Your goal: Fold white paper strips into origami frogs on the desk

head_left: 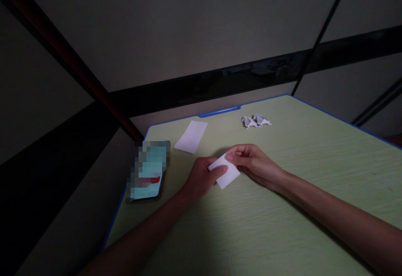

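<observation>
Left hand (202,176) grasping small white paper (230,174), thumb on top; right hand (249,158) pinching its far corner. Paper's between them, over the green table (329,154); touching it or not, can't tell from here. Beyond: loose white sheet (191,137), two folded paper figures (260,119) further right. Lit phone (152,167) off left.

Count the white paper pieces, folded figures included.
4: a piece held by the left hand and right hand; a flat sheet right of the phone; a folded figure and another beside it, far back on the table. More may hide beneath the hands.
</observation>
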Available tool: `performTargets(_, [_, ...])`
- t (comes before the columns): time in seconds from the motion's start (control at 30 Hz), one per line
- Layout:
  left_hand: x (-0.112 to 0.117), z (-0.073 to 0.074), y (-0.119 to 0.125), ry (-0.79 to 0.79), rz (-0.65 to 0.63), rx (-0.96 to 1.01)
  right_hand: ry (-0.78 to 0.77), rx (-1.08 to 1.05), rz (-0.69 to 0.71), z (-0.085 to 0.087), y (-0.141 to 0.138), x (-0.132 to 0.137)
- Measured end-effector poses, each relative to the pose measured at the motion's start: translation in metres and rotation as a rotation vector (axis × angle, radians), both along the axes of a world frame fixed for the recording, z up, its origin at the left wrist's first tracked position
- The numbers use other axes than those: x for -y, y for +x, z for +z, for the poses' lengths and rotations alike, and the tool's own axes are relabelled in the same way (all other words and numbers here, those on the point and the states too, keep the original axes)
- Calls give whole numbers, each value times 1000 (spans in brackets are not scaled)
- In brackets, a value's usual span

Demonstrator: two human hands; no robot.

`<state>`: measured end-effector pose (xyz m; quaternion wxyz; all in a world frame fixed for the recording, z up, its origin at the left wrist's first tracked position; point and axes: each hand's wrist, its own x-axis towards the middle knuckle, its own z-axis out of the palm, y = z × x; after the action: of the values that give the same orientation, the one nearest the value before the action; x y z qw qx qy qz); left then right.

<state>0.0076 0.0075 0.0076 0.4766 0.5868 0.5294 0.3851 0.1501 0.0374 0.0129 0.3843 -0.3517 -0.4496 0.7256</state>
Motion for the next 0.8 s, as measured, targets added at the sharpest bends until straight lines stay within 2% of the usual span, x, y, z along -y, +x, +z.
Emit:
performTargets(0.5, [0, 1, -4, -90, -143, 86, 124, 78, 94, 1, 2, 0])
performTargets(0.8, [3, 5, 2, -32, -116, -77, 409, 334, 64, 0, 0, 5])
